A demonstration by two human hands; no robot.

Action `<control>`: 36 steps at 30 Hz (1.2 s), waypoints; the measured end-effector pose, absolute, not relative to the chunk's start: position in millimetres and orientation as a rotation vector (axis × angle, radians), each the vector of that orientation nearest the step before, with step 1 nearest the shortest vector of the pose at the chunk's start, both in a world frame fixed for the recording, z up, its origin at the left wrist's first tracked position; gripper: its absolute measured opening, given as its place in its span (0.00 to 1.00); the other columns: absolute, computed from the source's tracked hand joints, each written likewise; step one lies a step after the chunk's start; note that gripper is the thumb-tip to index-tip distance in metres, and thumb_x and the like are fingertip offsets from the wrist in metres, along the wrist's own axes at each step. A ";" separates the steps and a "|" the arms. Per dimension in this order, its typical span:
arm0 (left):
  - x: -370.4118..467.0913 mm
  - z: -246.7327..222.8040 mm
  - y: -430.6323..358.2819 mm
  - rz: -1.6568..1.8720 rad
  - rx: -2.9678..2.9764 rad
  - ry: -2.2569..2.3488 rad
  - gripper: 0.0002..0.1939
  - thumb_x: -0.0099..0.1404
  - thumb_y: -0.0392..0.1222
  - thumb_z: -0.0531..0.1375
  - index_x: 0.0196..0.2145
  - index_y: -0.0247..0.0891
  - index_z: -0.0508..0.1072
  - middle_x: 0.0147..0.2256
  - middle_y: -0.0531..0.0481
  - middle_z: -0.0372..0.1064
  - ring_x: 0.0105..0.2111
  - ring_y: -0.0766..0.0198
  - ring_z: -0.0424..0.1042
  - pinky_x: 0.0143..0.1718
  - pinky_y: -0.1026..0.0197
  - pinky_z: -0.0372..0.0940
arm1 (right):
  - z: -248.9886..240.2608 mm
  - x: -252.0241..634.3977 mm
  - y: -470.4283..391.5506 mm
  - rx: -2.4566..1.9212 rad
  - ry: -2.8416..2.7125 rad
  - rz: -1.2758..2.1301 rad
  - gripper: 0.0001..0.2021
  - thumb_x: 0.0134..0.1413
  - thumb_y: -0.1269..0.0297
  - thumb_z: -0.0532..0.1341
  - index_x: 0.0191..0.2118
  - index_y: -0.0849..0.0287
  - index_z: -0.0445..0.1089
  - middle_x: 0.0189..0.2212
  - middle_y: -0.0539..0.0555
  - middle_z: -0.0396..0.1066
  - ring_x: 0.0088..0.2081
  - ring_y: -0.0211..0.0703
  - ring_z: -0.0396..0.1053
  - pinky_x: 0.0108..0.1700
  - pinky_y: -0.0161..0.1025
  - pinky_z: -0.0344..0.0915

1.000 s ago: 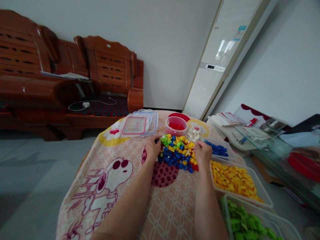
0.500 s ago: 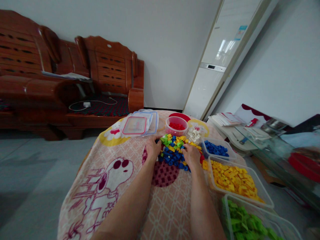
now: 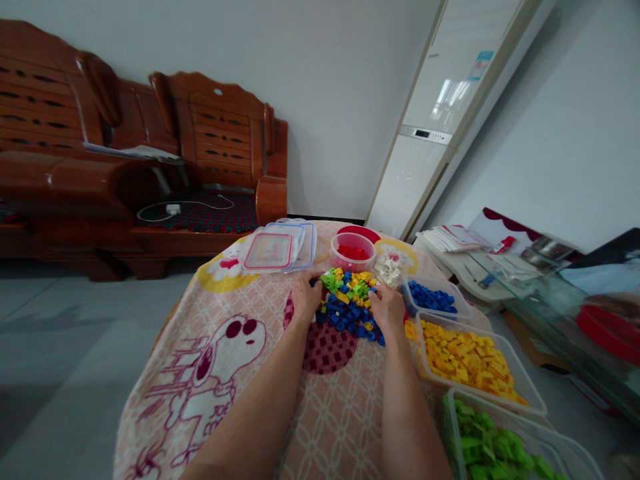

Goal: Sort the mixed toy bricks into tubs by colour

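A mixed pile of small plastic building blocks [image 3: 345, 308], blue, yellow and green, lies on the cloth between my hands. My left hand [image 3: 305, 299] is at the pile's left edge, its thumb and fingers closed on a dark blue block [image 3: 314, 282]. Over the right side of the pile, my right hand [image 3: 388, 309] has its fingertips pinched together at a small blue block [image 3: 372, 291], partly hidden by the fingers. Just behind the pile sit a round tub [image 3: 353, 264] of red blocks and a loose heap of white blocks [image 3: 387, 271].
Along the right stand clear boxes of blue blocks [image 3: 433, 297], yellow blocks [image 3: 467, 360] and green blocks [image 3: 495, 440]. Stacked lids [image 3: 270, 251] lie at the back left, and a red lid [image 3: 361, 233] behind the tub. A patterned cloth [image 3: 335, 427] covers the table.
My right hand has shifted slightly to the right and up, with the small blue block at its fingertips. My left hand stays in nearly the same place.
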State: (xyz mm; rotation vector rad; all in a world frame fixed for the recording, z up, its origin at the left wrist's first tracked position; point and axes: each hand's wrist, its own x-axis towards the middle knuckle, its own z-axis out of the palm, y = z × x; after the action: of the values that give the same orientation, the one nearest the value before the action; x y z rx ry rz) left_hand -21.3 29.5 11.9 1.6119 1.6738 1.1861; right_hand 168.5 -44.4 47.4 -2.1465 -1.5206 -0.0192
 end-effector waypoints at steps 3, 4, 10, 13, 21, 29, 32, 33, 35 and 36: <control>-21.2 13.2 28.9 1.173 1.603 1.692 0.18 0.59 0.35 0.57 0.45 0.42 0.79 0.42 0.49 0.78 0.42 0.59 0.74 0.48 0.59 0.66 | 47.8 182.3 -43.8 -2.055 -1.372 0.006 0.18 0.55 0.60 0.56 0.46 0.63 0.75 0.35 0.60 0.78 0.39 0.48 0.73 0.43 0.38 0.64; -21.1 13.8 28.6 1.168 1.603 1.697 0.18 0.59 0.35 0.57 0.45 0.42 0.79 0.42 0.49 0.78 0.43 0.59 0.74 0.48 0.59 0.66 | 47.4 187.9 -43.9 -2.022 -1.308 0.007 0.19 0.55 0.59 0.55 0.46 0.64 0.75 0.33 0.60 0.77 0.38 0.48 0.73 0.42 0.39 0.65; -20.7 15.6 27.7 1.168 1.607 1.681 0.18 0.59 0.34 0.57 0.46 0.41 0.78 0.43 0.49 0.77 0.44 0.60 0.74 0.49 0.59 0.65 | 46.7 221.3 -51.8 -1.886 -0.882 -0.118 0.26 0.57 0.60 0.50 0.54 0.74 0.67 0.29 0.63 0.76 0.31 0.50 0.73 0.37 0.42 0.67; -20.6 14.4 28.2 1.170 1.615 1.677 0.18 0.59 0.34 0.57 0.46 0.41 0.78 0.43 0.48 0.77 0.44 0.60 0.74 0.49 0.59 0.65 | 48.8 230.5 -57.2 -1.884 -0.786 -0.166 0.27 0.57 0.61 0.50 0.58 0.74 0.64 0.31 0.63 0.77 0.31 0.50 0.74 0.36 0.41 0.67; -20.9 12.7 29.4 1.171 1.628 1.702 0.17 0.59 0.34 0.58 0.45 0.42 0.79 0.43 0.49 0.77 0.44 0.59 0.74 0.49 0.59 0.66 | 59.6 216.6 -57.0 -1.858 -1.041 0.186 0.21 0.54 0.59 0.53 0.45 0.67 0.75 0.26 0.58 0.76 0.24 0.43 0.71 0.30 0.36 0.67; -20.7 14.3 28.3 1.164 1.612 1.707 0.17 0.59 0.35 0.58 0.45 0.42 0.79 0.43 0.49 0.78 0.43 0.59 0.74 0.47 0.59 0.66 | 66.0 203.8 -65.9 -2.125 -1.553 0.548 0.08 0.50 0.65 0.60 0.27 0.60 0.74 0.17 0.50 0.70 0.19 0.34 0.66 0.23 0.28 0.57; -20.6 14.9 27.9 1.159 1.608 1.706 0.18 0.59 0.35 0.58 0.45 0.42 0.79 0.43 0.49 0.78 0.43 0.59 0.74 0.48 0.59 0.66 | 67.7 199.9 -69.0 -2.150 -1.602 0.697 0.06 0.48 0.64 0.62 0.25 0.60 0.72 0.16 0.48 0.68 0.16 0.32 0.63 0.20 0.28 0.54; -20.5 15.0 27.8 1.159 1.610 1.707 0.18 0.59 0.35 0.58 0.45 0.42 0.79 0.42 0.49 0.78 0.43 0.58 0.74 0.48 0.59 0.66 | 68.4 198.2 -69.8 -2.150 -1.613 0.763 0.06 0.47 0.64 0.63 0.25 0.60 0.71 0.15 0.48 0.68 0.15 0.32 0.62 0.19 0.29 0.53; -20.5 15.2 27.7 1.160 1.611 1.707 0.18 0.59 0.35 0.58 0.45 0.42 0.79 0.43 0.49 0.78 0.43 0.58 0.74 0.48 0.59 0.66 | 69.3 194.5 -70.6 -2.153 -1.621 0.872 0.05 0.46 0.64 0.64 0.25 0.60 0.70 0.14 0.46 0.66 0.14 0.33 0.60 0.18 0.29 0.52; -20.5 15.2 27.8 1.162 1.610 1.704 0.18 0.59 0.35 0.58 0.45 0.42 0.79 0.43 0.49 0.78 0.43 0.58 0.74 0.48 0.59 0.66 | 69.3 192.6 -70.4 -2.167 -1.621 0.904 0.04 0.45 0.65 0.64 0.26 0.59 0.70 0.13 0.45 0.65 0.14 0.33 0.60 0.18 0.30 0.52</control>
State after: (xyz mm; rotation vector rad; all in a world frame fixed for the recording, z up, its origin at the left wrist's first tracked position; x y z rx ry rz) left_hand -20.5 27.8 15.2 1.6097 1.7044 1.1619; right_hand 192.6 -70.4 69.3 -2.1672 -1.6214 0.9037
